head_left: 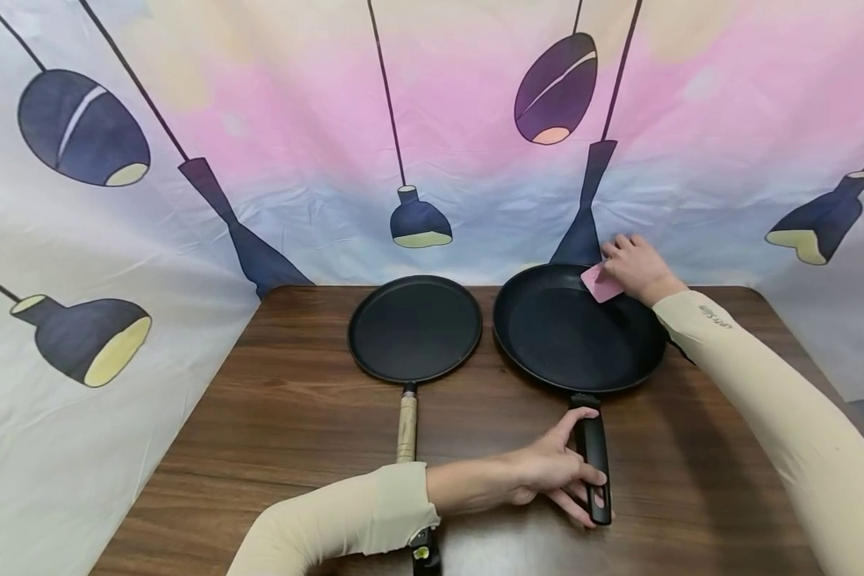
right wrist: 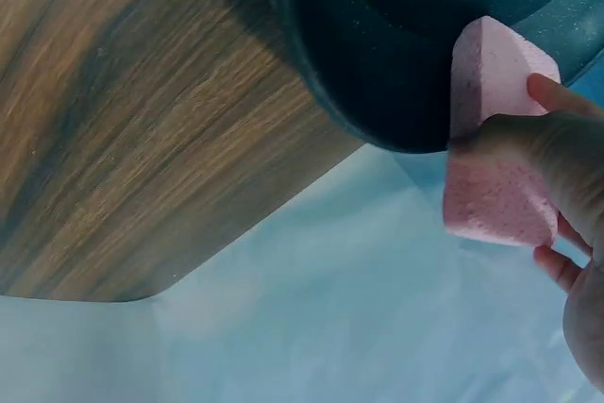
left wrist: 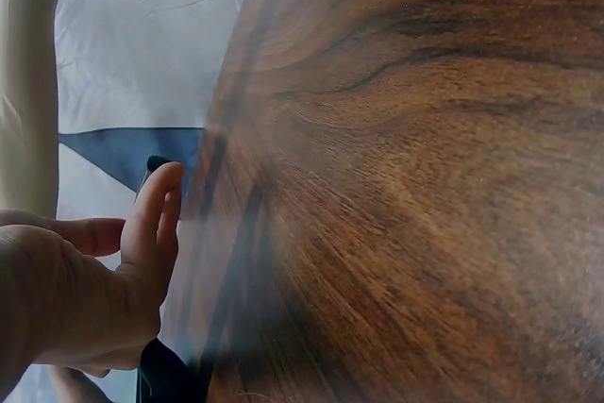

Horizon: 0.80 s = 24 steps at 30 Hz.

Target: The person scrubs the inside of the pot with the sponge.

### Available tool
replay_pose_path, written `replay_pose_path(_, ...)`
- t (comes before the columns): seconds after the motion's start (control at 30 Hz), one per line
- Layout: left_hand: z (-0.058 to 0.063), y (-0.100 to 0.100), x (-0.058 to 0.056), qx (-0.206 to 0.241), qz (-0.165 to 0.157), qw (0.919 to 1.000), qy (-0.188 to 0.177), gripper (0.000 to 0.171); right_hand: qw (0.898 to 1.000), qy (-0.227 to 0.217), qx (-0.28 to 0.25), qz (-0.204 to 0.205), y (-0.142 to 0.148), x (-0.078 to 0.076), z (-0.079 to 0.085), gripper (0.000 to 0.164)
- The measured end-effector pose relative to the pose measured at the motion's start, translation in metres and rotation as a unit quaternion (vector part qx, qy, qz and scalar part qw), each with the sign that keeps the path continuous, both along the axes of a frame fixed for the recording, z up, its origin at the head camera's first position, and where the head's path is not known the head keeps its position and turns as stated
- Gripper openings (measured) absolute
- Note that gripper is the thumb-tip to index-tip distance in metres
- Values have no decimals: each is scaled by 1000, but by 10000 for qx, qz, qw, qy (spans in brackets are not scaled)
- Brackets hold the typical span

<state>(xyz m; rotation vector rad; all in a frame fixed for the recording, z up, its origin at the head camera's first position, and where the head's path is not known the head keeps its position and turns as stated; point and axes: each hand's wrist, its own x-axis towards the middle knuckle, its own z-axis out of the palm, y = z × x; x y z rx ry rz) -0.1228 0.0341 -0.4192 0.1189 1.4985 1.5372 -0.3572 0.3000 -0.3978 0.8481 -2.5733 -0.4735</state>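
A deep black frying pan (head_left: 576,336) lies at the right of the table, its black handle (head_left: 594,456) pointing toward me. My left hand (head_left: 550,468) grips that handle, thumb near the pan end and fingers around the lower part. At the pan's far right rim my right hand (head_left: 637,268) pinches a pink sponge (head_left: 599,286). In the right wrist view the sponge (right wrist: 500,139) stands over the rim, partly inside the pan (right wrist: 377,54), between the thumb and fingers of the right hand (right wrist: 566,176). The left wrist view shows the left hand (left wrist: 104,280) beside the wooden surface.
Left of the frying pan lies a flat black griddle pan (head_left: 415,328) with a wooden handle (head_left: 406,428), partly hidden by the left sleeve (head_left: 360,512). The brown wooden table (head_left: 295,416) ends at a cloth backdrop (head_left: 317,160) printed with lamps.
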Motion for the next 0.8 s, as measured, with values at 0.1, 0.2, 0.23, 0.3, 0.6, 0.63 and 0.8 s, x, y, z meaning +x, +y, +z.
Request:
replay_pose_path(0.1,-1,0,1,42,-19,10000,39,77,9997,-166,-122,-133,3,4,-1,22)
replay_pose_path(0.2,-3,0,1,130,-16,9999,-4,76,9975,-483,-349,-372,3,9,-4,23)
replay_pose_path(0.23,-3,0,1,162,-27,9999,-19,76,9955,-675,-454,-484,1,10,-5,24)
replay_pose_path(0.3,-5,1,0,232,-24,9997,-68,75,9883,-1125,-724,-734,-4,13,-7,30)
replay_pose_path(0.6,-5,8,0,363,-94,9993,-28,70,9416,-2755,-1250,-1480,-41,20,-16,56)
replay_pose_path(0.63,-5,8,-1,368,-103,9993,-43,70,9371,-2891,-1213,-1534,-45,21,-15,57)
replay_pose_path(0.8,-6,10,0,414,-222,9989,-77,71,9061,-3592,-1140,-1921,-59,27,-1,56)
